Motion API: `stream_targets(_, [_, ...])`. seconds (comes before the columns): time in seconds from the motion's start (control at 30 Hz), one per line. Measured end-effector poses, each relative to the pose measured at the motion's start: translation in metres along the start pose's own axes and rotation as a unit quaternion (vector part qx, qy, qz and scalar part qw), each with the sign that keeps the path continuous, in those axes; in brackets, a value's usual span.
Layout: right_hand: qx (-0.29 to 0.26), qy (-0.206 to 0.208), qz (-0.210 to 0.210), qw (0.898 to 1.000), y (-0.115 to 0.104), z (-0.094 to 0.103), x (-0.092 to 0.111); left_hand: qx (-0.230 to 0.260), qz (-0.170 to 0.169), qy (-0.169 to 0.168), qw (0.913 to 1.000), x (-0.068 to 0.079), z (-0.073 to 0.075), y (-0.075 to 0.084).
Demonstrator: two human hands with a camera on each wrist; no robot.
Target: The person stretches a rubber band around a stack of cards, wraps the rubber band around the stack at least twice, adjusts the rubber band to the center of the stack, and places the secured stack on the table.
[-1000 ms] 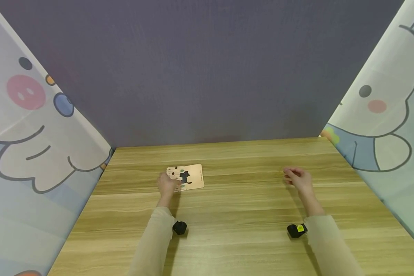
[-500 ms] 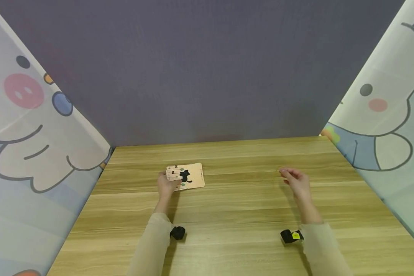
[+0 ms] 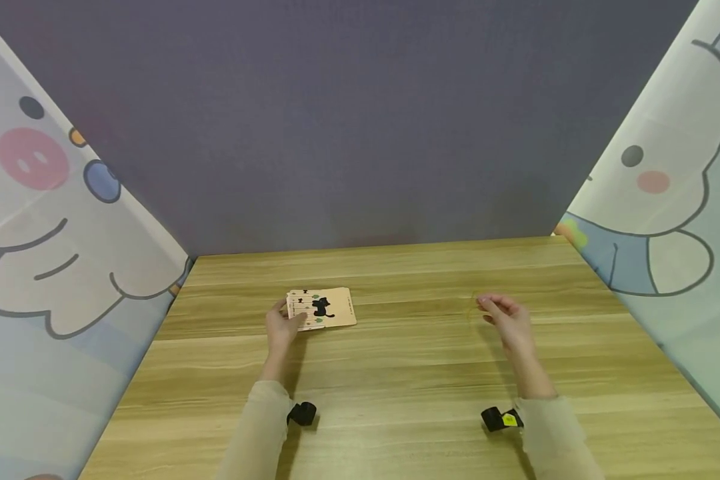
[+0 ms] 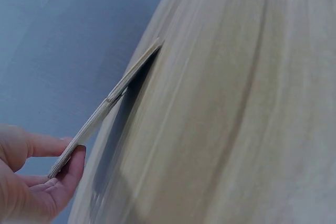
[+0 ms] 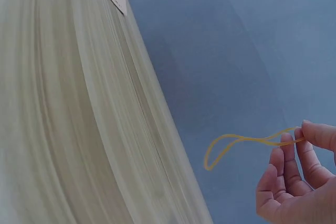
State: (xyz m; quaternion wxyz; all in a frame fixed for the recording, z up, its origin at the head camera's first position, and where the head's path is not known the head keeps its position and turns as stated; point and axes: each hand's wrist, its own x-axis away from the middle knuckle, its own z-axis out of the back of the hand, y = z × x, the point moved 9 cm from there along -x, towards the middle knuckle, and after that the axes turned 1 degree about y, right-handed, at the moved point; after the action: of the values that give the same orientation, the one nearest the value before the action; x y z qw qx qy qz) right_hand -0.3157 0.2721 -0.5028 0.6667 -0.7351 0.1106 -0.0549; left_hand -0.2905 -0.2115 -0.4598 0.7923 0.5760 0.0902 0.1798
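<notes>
My left hand (image 3: 281,331) grips a stack of cards (image 3: 339,307) by its left end, thumb on top and fingers below. The top card is cream with a black cat and small plant and bow pictures. Seen edge-on in the left wrist view, the stack (image 4: 113,98) tilts, its held end raised off the table. On the right, my right hand (image 3: 512,327) pinches a thin yellow rubber band (image 5: 254,139) between thumb and forefinger. The band dangles in a slack, twisted loop above the table, apart from the cards.
The wooden table (image 3: 396,373) ends at a dark grey panel (image 3: 366,133) behind. Cartoon-printed curtains flank it on the left (image 3: 30,267) and right (image 3: 666,213). A black wrist camera sits at each sleeve.
My right hand has moved left with the rubber band, towards the cards. My left hand has shifted slightly left, its thumb nearer the stack's left end; the cards stay almost in place.
</notes>
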Motion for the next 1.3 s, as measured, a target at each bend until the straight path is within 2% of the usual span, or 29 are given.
stream_targets(0.27, [0.011,-0.015,0.003,1.0,0.0,-0.01,0.008,0.014,0.004,0.017,0.9998,0.006,0.002,-0.004])
stream_targets(0.4, [0.017,-0.021,0.002,1.0,0.0,-0.014,0.01,0.056,0.026,0.023,0.9978,0.008,0.001,-0.011])
stream_targets(0.6, [0.003,-0.014,0.009,1.0,0.001,-0.015,0.012,0.124,0.046,0.054,0.9897,0.011,0.0,-0.02])
stream_targets(0.73, [-0.05,-0.043,0.022,0.998,-0.014,-0.024,0.02,0.182,0.049,0.062,0.9802,0.013,-0.005,-0.022])
stream_targets(0.87, [-0.121,-0.087,0.032,0.988,-0.061,-0.048,0.043,0.214,0.044,0.068,0.9734,0.017,-0.011,-0.019])
stream_targets(0.97, [-0.184,-0.097,0.025,0.978,-0.093,-0.065,0.059,0.227,0.032,0.074,0.9705,0.02,-0.014,-0.014])
stream_targets(1.07, [-0.253,-0.102,0.006,0.962,-0.103,-0.073,0.064,0.234,0.024,0.074,0.9692,0.023,-0.017,-0.01])
stream_targets(1.13, [-0.28,-0.109,-0.006,0.954,-0.103,-0.076,0.064,0.235,0.023,0.07,0.9691,0.024,-0.02,-0.008])
stream_targets(1.3, [-0.294,-0.127,-0.014,0.947,-0.1,-0.082,0.063,0.237,0.022,0.06,0.9694,0.027,-0.026,-0.005])
